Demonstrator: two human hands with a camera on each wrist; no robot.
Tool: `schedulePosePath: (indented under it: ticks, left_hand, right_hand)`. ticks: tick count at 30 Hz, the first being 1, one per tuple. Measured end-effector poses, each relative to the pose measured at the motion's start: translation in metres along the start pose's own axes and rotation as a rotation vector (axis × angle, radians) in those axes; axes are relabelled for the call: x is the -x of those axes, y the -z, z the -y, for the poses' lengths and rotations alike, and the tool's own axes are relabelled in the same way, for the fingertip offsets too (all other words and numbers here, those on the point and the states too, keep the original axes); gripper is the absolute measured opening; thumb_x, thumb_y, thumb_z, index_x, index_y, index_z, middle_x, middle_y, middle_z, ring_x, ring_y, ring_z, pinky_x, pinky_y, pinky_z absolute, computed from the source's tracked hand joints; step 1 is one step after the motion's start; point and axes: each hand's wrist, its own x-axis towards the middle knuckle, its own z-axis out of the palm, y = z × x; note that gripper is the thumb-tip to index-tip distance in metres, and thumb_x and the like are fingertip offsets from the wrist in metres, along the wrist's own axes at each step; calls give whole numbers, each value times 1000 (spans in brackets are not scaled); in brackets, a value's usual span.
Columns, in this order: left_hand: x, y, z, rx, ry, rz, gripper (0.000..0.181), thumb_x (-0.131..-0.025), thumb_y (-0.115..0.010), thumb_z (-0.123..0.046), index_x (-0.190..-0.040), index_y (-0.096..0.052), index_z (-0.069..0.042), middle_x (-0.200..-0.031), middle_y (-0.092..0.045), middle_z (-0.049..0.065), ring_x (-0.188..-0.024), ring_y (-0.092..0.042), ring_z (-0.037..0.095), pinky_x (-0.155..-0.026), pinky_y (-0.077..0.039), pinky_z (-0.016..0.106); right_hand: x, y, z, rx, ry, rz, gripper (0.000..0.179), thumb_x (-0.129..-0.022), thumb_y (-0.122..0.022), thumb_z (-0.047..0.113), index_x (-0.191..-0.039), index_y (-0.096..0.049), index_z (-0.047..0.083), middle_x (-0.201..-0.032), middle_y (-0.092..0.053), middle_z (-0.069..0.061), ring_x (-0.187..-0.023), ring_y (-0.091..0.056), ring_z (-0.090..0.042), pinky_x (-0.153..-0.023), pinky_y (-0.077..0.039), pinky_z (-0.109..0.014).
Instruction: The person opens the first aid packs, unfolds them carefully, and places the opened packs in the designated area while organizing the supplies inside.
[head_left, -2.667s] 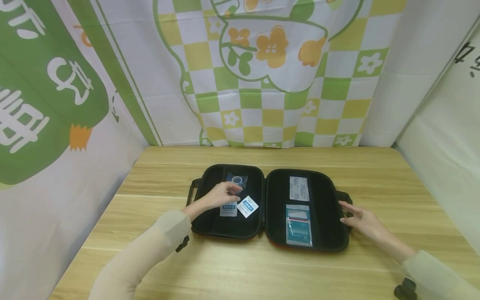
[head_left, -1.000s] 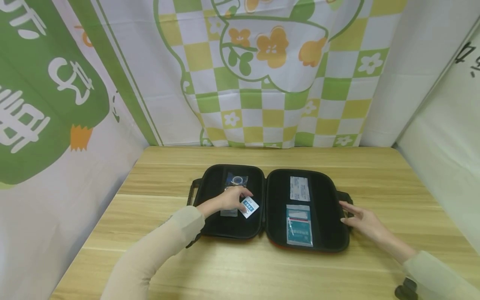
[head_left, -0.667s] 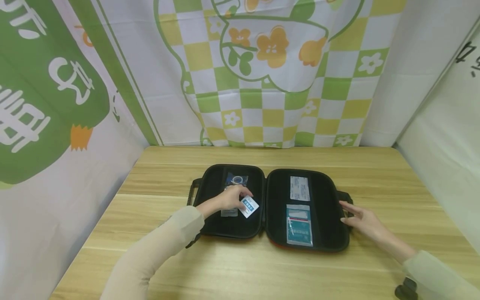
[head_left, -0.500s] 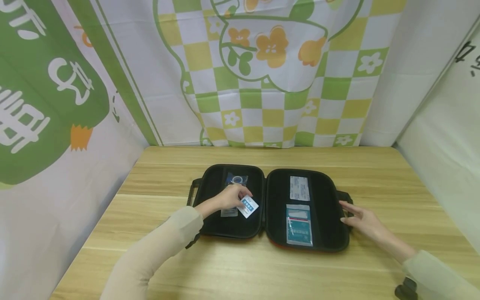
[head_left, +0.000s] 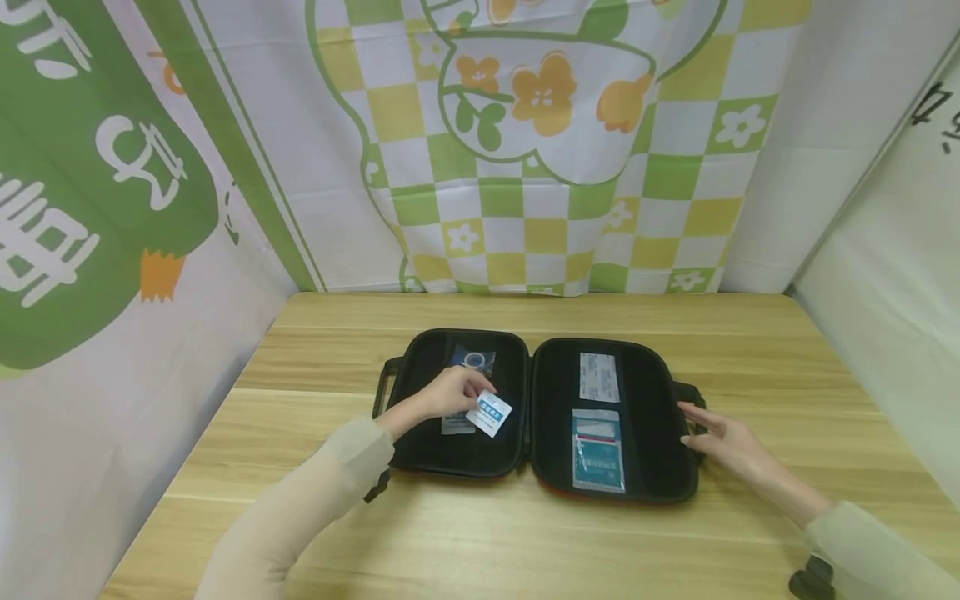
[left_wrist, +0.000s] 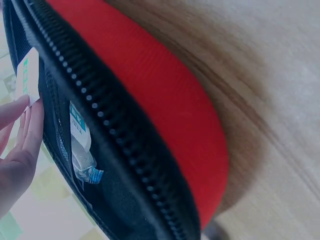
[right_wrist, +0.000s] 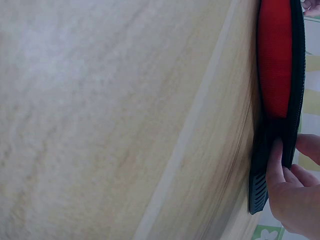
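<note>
A black-lined, red-shelled zip case [head_left: 465,460] lies unfolded on the wooden table. Over its left half, my left hand [head_left: 444,393] pinches a small white square sachet with a blue label [head_left: 491,414] between thumb and fingers; the left wrist view shows the same sachet [left_wrist: 29,75] at the case's mesh pocket. Partly under that hand is another blue-and-white sachet [head_left: 458,424]. Behind it sits a roll of tape in a clear bag [head_left: 476,359]. My right hand [head_left: 726,440] holds the case's right edge beside the handle, thumb and fingers on either side of the rim [right_wrist: 295,125].
In the case's right half are a white printed packet [head_left: 598,377] and a teal packet [head_left: 598,454]. A black carry handle [head_left: 384,385] sticks out on the left. Patterned cloth [head_left: 525,225] hangs behind the wooden table [head_left: 555,550].
At first my left hand hovered over the left half with the sachet lying loose. It then took the sachet and has since shifted slightly left with it. The right hand stays put.
</note>
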Motion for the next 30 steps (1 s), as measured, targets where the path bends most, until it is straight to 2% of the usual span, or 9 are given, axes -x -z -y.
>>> schedulePosePath:
  ticks: [10, 15, 22, 26, 30]
  left_hand:
    - [9, 4, 2, 52, 44, -50, 26, -75, -62, 5, -100, -65, -4, -93, -63, 10, -78, -60, 16, -65, -51, 23]
    - [14, 8, 2, 98, 36, -82, 26, -74, -62, 6, -99, -65, -1, -94, -63, 12, -78, -61, 17, -63, -51, 24]
    - [18, 13, 7, 160, 58, -110, 28, -74, -61, 7, -100, -65, -1, -92, -63, 13, -76, -61, 15, -60, -50, 22]
    - [22, 15, 10, 190, 45, -124, 28, -74, -61, 8, -101, -64, 1, -89, -63, 13, -74, -61, 14, -60, -50, 22]
    - [35, 24, -8, 224, 36, -132, 28, -74, -60, 9, -102, -62, 6, -86, -63, 17, -73, -60, 19, -60, -49, 22]
  right_hand:
    - [1, -1, -2, 9, -6, 10, 61, -87, -54, 20, -136, -26, -4, -137, -24, -27, -122, -19, -51, -91, -24, -66]
    - [1, -1, -2, 11, -2, 8, 60, -88, -54, 20, -136, -26, -4, -138, -24, -27, -121, -21, -51, -90, -24, -66]
    - [1, 0, -1, 1, 0, 14, 61, -88, -53, 20, -136, -25, -4, -138, -23, -28, -121, -18, -52, -90, -23, -67]
    - [0, 0, 0, -1, -6, 13, 61, -87, -54, 20, -136, -25, -4, -137, -24, -28, -122, -17, -52, -91, -22, -66]
    - [0, 0, 1, 2, -7, 7, 61, -87, -54, 19, -135, -26, -5, -137, -24, -28, -122, -18, -51, -92, -23, -65]
